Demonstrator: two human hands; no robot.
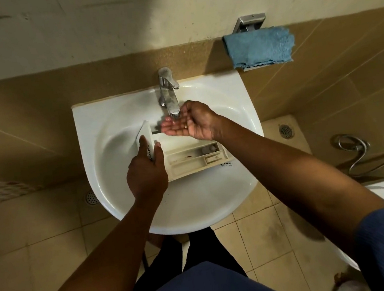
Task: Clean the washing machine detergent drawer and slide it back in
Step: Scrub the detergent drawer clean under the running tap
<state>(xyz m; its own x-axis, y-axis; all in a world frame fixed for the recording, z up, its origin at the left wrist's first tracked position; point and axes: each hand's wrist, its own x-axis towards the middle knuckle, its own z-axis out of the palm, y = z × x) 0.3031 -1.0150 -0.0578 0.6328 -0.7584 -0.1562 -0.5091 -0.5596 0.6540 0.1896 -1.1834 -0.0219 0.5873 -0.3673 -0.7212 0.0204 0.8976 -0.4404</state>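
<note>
1. While the detergent drawer (188, 159) lies in the white sink (195, 209), its front panel to the left and its compartments facing up, the left hand (147, 175) grips that panel, fingers clamped on its left face and thumb on the compartment side.
2. The right hand (191, 124) is cupped palm-up under the spout of the faucet (169, 94), fingers together and only slightly bent, holding nothing, above the drawer's far edge.
3. A blue cloth (261, 46) hangs on a wall rack, far right of the sink.
</note>
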